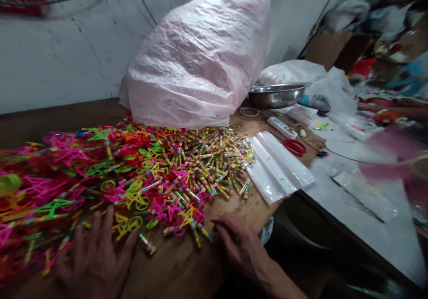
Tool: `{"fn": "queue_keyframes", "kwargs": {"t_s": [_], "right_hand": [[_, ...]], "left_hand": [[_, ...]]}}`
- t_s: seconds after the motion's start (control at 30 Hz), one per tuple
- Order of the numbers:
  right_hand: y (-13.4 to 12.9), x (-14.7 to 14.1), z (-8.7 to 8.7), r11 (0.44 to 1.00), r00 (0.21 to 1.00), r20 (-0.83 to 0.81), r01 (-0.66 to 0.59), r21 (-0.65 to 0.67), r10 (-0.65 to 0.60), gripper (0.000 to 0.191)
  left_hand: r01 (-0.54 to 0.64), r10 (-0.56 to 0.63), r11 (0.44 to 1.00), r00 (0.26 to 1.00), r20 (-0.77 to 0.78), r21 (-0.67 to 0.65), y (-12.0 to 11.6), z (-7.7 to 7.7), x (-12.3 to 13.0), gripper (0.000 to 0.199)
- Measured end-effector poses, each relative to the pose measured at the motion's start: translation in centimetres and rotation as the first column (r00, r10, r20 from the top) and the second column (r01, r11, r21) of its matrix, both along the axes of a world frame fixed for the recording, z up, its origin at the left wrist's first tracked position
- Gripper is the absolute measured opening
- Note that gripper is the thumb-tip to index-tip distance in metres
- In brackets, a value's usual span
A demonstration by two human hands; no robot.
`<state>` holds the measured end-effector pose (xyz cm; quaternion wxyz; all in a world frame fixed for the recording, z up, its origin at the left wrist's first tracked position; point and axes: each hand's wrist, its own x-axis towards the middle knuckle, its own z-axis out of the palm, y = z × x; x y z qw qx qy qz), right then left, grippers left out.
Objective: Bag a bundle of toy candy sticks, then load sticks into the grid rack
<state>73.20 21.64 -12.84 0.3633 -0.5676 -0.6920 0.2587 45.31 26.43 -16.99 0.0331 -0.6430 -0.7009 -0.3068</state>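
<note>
A heap of small plastic toy pieces in pink, green, yellow and orange (127, 156) spreads over the brown tabletop (180, 263). Mixed into its right side are many slim tubes with colourful printed wraps (214, 161). My left hand (96, 254) lies palm down at the heap's near edge, fingers spread, holding nothing that I can see. By its thumb lies one loose printed tube (147, 244). To the right of the heap my right hand (239, 241) rests side-on by the table, fingers loosely stretched toward the pieces and apparently holding nothing.
Behind the heap stands a big pinkish plastic sack (200, 63). Further right are a metal bowl (277, 95), a white power strip (281, 127), red-handled scissors (293, 146) and flat clear plastic bags (279, 165). A blurred person in pink (384, 152) sits at the white-covered table (397, 245).
</note>
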Motion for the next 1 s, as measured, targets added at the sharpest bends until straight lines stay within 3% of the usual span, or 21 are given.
{"fn": "queue_keyframes", "kwargs": {"t_s": [0.1, 0.2, 0.3, 0.43, 0.53, 0.6, 0.67, 0.73, 0.8, 1.0], "right_hand": [[-0.1, -1.9, -1.3, 1.0, 0.999, -0.034, -0.005, 0.025, 0.006, 0.026], [0.3, -2.6, -2.8, 0.996, 0.999, -0.025, 0.046, 0.078, -0.044, 0.024], [1.6, -2.2, -3.4, 0.994, 0.999, 0.042, 0.016, 0.107, -0.021, 0.021], [3.2, -3.0, -1.1, 0.974, 0.988, 0.146, -0.074, 0.214, 0.043, 0.02], [4.4, -6.2, 1.6, 0.935, 0.984, 0.179, -0.08, 0.346, 0.018, 0.02], [5.7, -9.1, 2.5, 0.914, 0.968, 0.243, -0.149, 0.377, 0.058, 0.022], [7.3, -11.9, 2.8, 0.903, 0.911, 0.404, -0.237, 0.357, 0.079, 0.024], [9.0, -13.9, 2.6, 0.913, 0.801, 0.594, -0.294, 0.284, 0.073, 0.023], [10.5, -15.1, 2.1, 0.92, 0.732, 0.675, -0.319, 0.228, 0.086, 0.02], [12.3, -15.6, 1.5, 0.937, 0.7, 0.707, -0.304, 0.172, 0.097, 0.02]], "left_hand": [[-0.023, 0.026, 0.992, 0.999, -0.025, 0.122, 0.1, -0.4, -1.3, 0.063], [-0.026, 0.005, 0.98, 0.994, 0.108, 0.2, -0.2, -0.7, -2.5, 0.046], [-0.044, 0.026, 0.982, 0.994, 0.103, 0.184, -0.4, -1.0, -2.9, 0.041], [-0.118, 0.099, 0.976, 0.989, 0.108, 0.182, -1.1, -0.8, -2.2, 0.036], [-0.118, 0.087, 0.968, 0.986, 0.145, 0.223, -1.6, -0.2, -2.0, 0.036], [-0.104, 0.063, 0.959, 0.985, 0.16, 0.263, -1.7, 0.2, -2.5, 0.036], [-0.118, 0.068, 0.948, 0.982, 0.174, 0.294, -1.7, 0.5, -3.4, 0.035], [-0.163, 0.109, 0.94, 0.976, 0.188, 0.3, -1.8, 0.5, -4.4, 0.035], [-0.196, 0.15, 0.94, 0.973, 0.178, 0.278, -1.8, 0.3, -5.3, 0.034], [-0.1, 0.093, 0.979, 0.995, 0.045, 0.179, -1.8, -0.6, -6.2, 0.039]]}}
